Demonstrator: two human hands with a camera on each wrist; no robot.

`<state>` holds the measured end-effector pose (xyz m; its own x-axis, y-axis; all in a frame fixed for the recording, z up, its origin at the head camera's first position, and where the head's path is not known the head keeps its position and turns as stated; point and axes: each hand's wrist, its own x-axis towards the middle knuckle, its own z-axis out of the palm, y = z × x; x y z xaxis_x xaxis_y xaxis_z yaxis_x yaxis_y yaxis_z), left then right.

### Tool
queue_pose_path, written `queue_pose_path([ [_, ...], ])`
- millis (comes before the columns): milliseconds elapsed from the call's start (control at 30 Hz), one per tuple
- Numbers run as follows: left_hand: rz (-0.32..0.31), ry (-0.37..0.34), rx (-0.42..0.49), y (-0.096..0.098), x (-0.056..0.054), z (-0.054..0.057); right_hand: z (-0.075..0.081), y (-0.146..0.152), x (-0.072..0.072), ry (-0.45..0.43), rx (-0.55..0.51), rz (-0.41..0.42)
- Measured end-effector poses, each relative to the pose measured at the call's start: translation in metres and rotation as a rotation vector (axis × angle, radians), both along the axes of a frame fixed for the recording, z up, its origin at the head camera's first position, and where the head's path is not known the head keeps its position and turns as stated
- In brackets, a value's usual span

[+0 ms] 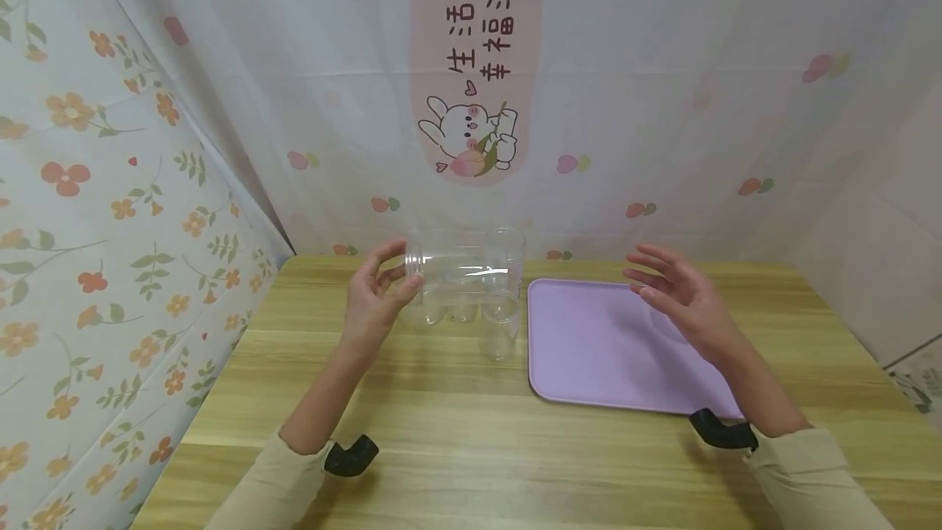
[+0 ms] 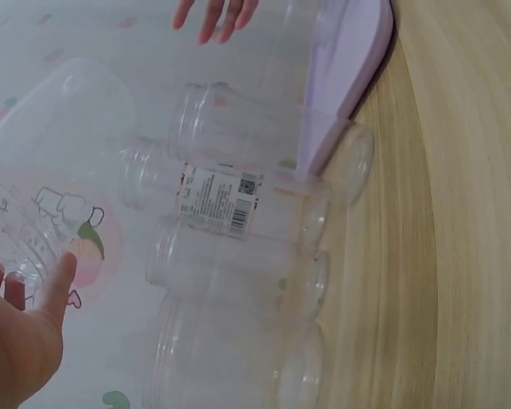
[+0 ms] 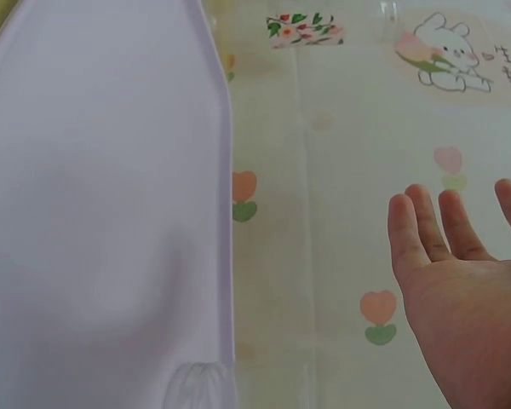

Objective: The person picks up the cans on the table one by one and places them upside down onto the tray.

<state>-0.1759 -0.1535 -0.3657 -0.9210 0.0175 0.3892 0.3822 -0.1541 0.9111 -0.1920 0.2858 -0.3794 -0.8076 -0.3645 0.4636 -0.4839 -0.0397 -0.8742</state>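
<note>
- Left hand (image 1: 371,297): fingers and thumb gripping a clear jar (image 1: 464,268) around its threaded mouth end; jar lies sideways in the air, base toward the right.
- Right hand (image 1: 684,293): fingers extended, holding nothing, over the right part of the lilac tray (image 1: 589,350).
- Standing jars (image 2: 238,264): at least four, upright in a row on the wooden table (image 1: 441,448), left of the tray; one bears a barcode label (image 2: 217,200). Contact between row and tray: cannot tell.
- Clear piece (image 3: 196,388) at the tray's far right part; partly out of view, type uncertain.
- Progress (judged): partway. Done: one piece on the tray, one jar lifted. Outstanding: held jar not set down; standing jars not in hand.
</note>
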Motion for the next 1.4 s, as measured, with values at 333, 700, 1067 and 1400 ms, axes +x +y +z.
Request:
queue_pose_path([
  [333, -0.001, 0.019, 0.015, 0.005, -0.001, -0.002, 0.000, -0.012, -0.003, 0.009, 0.022, 0.011],
  [700, -0.003, 0.018, 0.037, 0.010, -0.003, -0.003, 0.002, -0.022, -0.005, -0.002, 0.016, 0.027],
  [1067, -0.023, 0.021, 0.032, 0.013, -0.005, -0.005, 0.001, -0.030, -0.007, -0.021, 0.020, 0.057],
  [1400, -0.033, 0.026, 0.033, 0.017, -0.007, -0.005, 0.001, -0.038, -0.008, -0.020, -0.001, 0.097],
])
